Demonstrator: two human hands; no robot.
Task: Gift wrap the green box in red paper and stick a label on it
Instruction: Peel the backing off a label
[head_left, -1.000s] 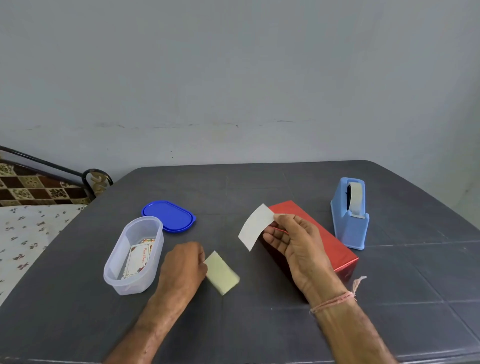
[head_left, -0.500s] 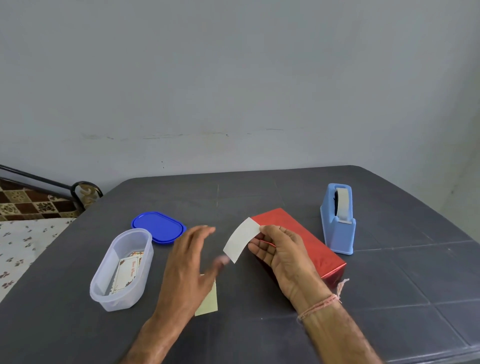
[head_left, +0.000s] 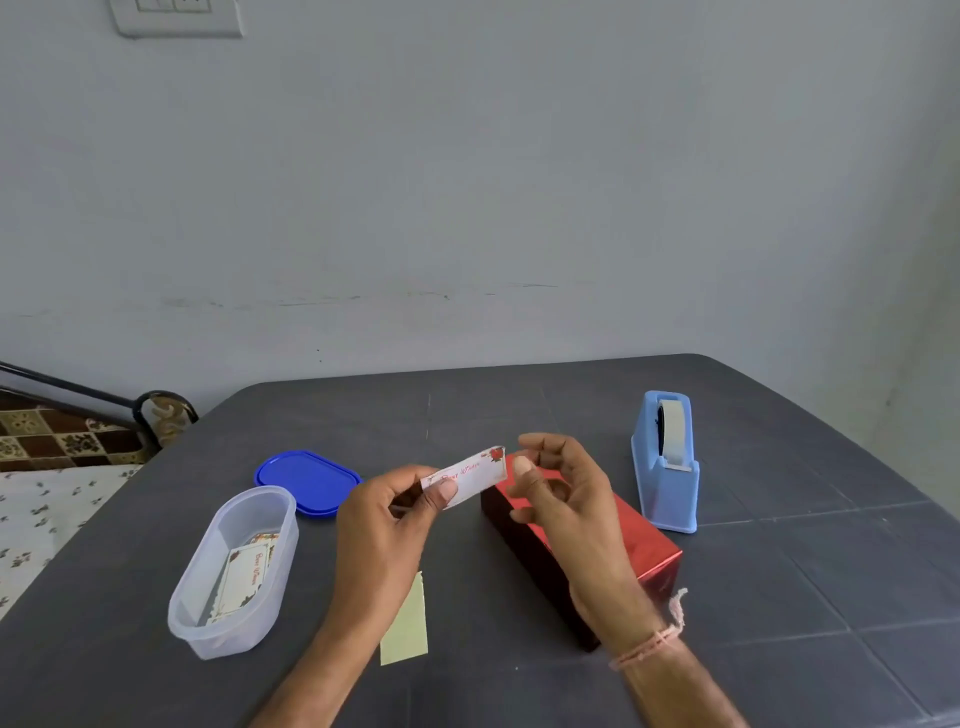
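While the left hand (head_left: 384, 525) pinches the label (head_left: 467, 475) by its left end at frame centre, the right hand (head_left: 561, 493) curls loosely at its right end; whether it grips, I cannot tell. Just right of centre, partly under the right hand, the red-wrapped box (head_left: 639, 545) lies on the table (head_left: 779, 597), tape holder (head_left: 667, 493) further right, tub (head_left: 208, 613) at left.

Lower left, on grey worktop (head_left: 805, 597): clear oval tub (head_left: 223, 636), blue lid (head_left: 306, 480) just behind. Right of centre: pale blue tape dispenser (head_left: 665, 467), upright. Bottom centre: yellowish paper slip (head_left: 405, 629). Far left: patterned bed (head_left: 47, 499). Top left: wall switch plate (head_left: 176, 18).
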